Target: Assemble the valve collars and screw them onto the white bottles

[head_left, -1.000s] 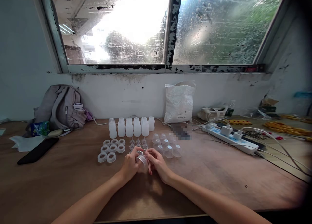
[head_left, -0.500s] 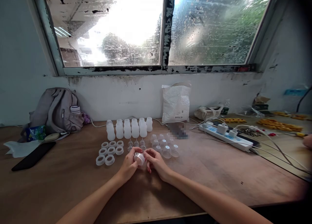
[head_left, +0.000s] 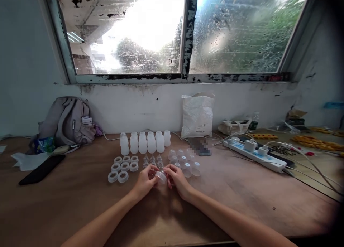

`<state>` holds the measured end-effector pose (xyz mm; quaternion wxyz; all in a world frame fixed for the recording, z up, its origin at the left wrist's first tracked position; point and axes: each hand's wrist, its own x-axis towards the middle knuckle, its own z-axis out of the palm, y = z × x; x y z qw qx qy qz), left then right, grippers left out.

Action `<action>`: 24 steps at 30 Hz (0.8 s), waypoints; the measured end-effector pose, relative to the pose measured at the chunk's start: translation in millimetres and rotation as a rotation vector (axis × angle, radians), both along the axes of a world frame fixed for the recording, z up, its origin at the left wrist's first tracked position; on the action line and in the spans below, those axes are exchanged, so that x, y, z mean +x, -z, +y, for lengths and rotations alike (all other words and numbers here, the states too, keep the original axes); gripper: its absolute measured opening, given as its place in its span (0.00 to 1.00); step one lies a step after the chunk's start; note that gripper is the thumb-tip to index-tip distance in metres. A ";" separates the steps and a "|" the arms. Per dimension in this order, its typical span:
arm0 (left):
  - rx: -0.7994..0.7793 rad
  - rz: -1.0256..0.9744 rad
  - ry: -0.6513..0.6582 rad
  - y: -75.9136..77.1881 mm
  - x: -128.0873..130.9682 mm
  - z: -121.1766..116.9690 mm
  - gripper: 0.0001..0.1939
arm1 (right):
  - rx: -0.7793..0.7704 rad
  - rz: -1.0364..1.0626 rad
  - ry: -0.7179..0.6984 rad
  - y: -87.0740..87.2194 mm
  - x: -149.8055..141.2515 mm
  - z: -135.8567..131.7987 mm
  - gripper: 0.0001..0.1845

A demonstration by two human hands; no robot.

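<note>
**Small clear plastic piece held between both hands, centre of bench**

Item: clear plastic piece (head_left: 161, 176), short and round. Both hands hold it just above the wooden table (head_left: 242, 200), on the near side of the rows of parts. It lies tipped on its side, with its short axis roughly level and running left to right between the hands; which end is open cannot be told.

Left hand (head_left: 145, 180): fingers curled narrow, fingertips closed on the piece's left side.

Right hand (head_left: 177, 179): fingers curled narrow, fingertips closed on its right side.

Behind the piece: ring collars (head_left: 122, 166) in rows to the left; clear domed caps (head_left: 185, 164) to the right, close to the right hand; small clear nipples (head_left: 152, 159) between them; white bottles (head_left: 145, 142) in a row farther back.

Open room: bare table on the near side of the piece, and to its right toward the power strip (head_left: 255, 155). Well to its left, a black phone (head_left: 41, 169) and a grey backpack (head_left: 66, 120) by the wall.
</note>
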<state>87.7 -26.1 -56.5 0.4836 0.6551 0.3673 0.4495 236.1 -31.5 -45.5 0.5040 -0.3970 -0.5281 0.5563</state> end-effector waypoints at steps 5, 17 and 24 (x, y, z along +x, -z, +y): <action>-0.226 -0.185 0.145 -6.6 2.9 -4.5 0.13 | 0.173 -0.151 0.150 0.7 1.1 1.1 0.15; -0.296 -0.195 0.198 -12.1 4.4 -12.6 0.25 | 0.219 -0.181 0.093 2.2 -1.3 -4.6 0.15; -0.209 -0.087 0.132 -11.2 1.6 -8.5 0.23 | 0.178 -0.191 -0.040 -7.9 2.6 -5.3 0.16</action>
